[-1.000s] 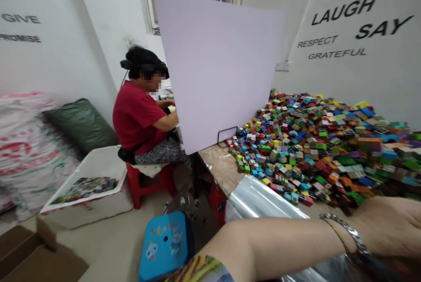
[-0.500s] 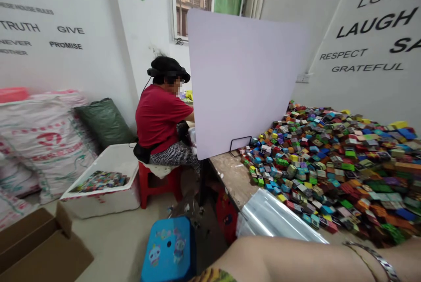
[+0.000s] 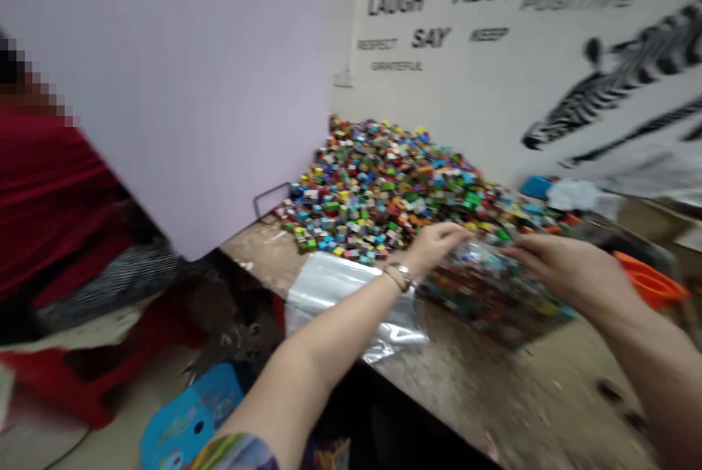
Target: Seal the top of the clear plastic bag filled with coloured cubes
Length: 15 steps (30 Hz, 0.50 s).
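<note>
Both hands are on a clear plastic bag (image 3: 493,287) filled with small coloured cubes, lying on the table (image 3: 466,382) between the front edge and the large heap of cubes (image 3: 384,185) that covers the back of the tabletop. The left hand (image 3: 436,243) grips the bag's upper left end, fingers curled over the film. The right hand (image 3: 559,269) holds the opposite end, fingers closed on it; motion blur hides the exact pinch.

Progress, as judged: this bag appears well filled, while the heap remains very large, so most of the loose cubes are unbagged. Whether the bag is sealed cannot be told.

A stack of empty bags (image 3: 340,294), glossy and flat, lies at the table's left front corner, overhanging the edge. The cubes are small, hard-edged and printed in many colours. The tabletop is worn and stained. A plain matte divider board (image 3: 180,90) stands at the left edge.
</note>
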Each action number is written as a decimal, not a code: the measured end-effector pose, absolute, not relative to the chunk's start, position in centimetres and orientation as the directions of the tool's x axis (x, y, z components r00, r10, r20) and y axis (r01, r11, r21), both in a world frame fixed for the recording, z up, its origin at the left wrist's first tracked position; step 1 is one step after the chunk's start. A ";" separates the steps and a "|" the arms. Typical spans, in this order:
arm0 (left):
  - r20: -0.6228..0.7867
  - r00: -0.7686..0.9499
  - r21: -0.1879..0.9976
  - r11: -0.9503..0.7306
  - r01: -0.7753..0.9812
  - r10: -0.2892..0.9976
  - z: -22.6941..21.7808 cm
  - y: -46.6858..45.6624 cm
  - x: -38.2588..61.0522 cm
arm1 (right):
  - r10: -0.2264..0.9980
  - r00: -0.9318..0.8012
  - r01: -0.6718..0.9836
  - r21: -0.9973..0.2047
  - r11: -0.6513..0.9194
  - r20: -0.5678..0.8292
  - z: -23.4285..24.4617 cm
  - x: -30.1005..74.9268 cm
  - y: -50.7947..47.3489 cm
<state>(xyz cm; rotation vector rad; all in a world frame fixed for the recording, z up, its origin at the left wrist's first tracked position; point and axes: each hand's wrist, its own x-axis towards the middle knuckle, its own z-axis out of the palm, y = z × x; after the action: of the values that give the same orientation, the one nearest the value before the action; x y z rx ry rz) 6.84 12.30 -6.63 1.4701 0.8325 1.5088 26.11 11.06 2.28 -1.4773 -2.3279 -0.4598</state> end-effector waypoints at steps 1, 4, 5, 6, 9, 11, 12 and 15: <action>0.439 0.069 0.894 -0.427 -0.134 0.896 -6.5 12.3 6.5 | 0.855 -0.397 0.916 0.092 0.390 0.334 2.5 27.0 10.7; 0.462 0.082 0.881 -0.447 -0.155 0.883 -6.5 12.4 6.2 | 0.867 -0.422 0.904 0.049 0.425 0.264 3.1 27.4 10.7; 0.466 0.057 0.878 -0.454 -0.155 0.883 -6.6 12.4 6.2 | 0.863 -0.418 0.905 0.047 0.423 0.284 3.3 27.2 10.9; 0.471 0.028 0.874 -0.462 -0.151 0.881 -6.6 12.3 6.4 | 0.855 -0.412 0.906 0.047 0.420 0.316 3.3 27.0 11.0; 0.484 -0.040 0.866 -0.485 -0.123 0.874 -6.7 12.2 6.9 | 0.834 -0.385 0.910 0.010 0.415 0.396 3.3 26.8 11.4; 0.485 -0.051 0.865 -0.488 -0.116 0.873 -6.6 12.3 7.1 | 0.843 -0.366 0.902 -0.073 0.426 0.394 3.4 27.0 11.5; 0.489 -0.050 0.863 -0.491 -0.120 0.871 -6.5 12.4 7.1 | 0.853 -0.360 0.896 -0.115 0.429 0.379 3.5 27.2 11.6; 0.508 -0.033 0.852 -0.507 -0.131 0.861 -6.1 12.3 7.1 | 0.871 -0.376 0.888 -0.147 0.436 0.315 4.1 27.8 12.0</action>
<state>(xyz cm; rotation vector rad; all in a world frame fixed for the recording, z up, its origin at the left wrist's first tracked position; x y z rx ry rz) 7.11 12.34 -6.09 1.4782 0.8028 1.6470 27.80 12.04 4.07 -1.5030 -2.3488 -0.0663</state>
